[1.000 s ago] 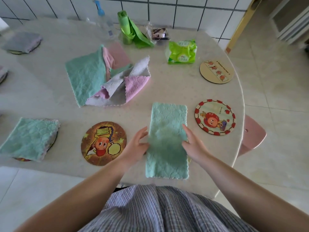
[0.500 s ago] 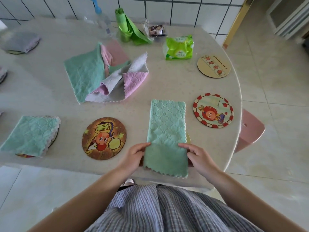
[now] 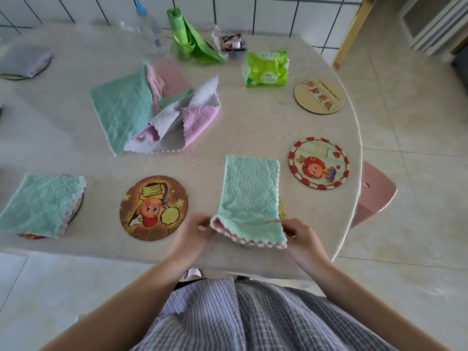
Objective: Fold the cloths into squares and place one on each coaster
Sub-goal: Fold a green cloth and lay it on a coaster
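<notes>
The left hand (image 3: 195,230) and right hand (image 3: 300,233) each pinch a near corner of the long green textured cloth (image 3: 250,196), lifting its near edge off the pale stone worktop (image 3: 253,127). The cloth's far end lies flat between the round orange cartoon coaster (image 3: 153,207) and the red-rimmed cartoon coaster (image 3: 319,163).

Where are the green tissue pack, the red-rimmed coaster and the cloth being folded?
green tissue pack (image 3: 267,68), head view, middle of its front.
red-rimmed coaster (image 3: 318,167), head view, centre of its picture.
cloth being folded (image 3: 250,188), head view, flat middle part.
</notes>
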A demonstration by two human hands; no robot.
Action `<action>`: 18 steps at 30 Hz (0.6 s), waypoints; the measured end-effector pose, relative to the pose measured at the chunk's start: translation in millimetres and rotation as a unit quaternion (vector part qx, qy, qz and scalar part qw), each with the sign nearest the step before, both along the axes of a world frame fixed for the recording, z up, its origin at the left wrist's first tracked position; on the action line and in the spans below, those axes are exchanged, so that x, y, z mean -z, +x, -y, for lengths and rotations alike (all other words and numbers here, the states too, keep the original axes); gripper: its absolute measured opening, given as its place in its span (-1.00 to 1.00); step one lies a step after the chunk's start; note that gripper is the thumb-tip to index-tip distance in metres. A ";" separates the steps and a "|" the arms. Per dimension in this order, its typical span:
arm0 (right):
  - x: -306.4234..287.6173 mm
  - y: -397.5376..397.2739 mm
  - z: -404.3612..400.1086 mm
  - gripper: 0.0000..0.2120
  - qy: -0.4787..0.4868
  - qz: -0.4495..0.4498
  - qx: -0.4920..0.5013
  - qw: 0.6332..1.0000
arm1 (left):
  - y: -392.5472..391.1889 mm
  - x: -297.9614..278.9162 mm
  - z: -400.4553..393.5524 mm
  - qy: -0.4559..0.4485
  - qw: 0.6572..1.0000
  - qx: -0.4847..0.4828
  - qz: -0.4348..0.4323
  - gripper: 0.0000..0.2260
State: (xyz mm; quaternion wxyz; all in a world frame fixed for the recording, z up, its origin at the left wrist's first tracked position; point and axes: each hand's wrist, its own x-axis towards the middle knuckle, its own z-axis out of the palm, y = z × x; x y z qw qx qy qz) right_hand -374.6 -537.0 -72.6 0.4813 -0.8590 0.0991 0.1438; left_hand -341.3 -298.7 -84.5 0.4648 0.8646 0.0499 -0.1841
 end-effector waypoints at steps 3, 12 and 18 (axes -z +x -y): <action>-0.4 11.4 0.3 -0.63 -0.076 0.112 -0.021 0.991 | 12.4 -4.4 3.7 0.010 0.999 0.026 0.035 -0.85; -5.1 53.8 0.2 -0.81 -0.032 0.072 0.011 0.997 | 55.6 -16.5 28.5 -0.066 0.997 0.002 0.041 -0.83; 7.8 84.0 9.7 -0.94 -0.031 0.007 0.043 0.999 | 84.1 -8.7 33.5 -0.083 0.995 -0.053 0.003 -0.85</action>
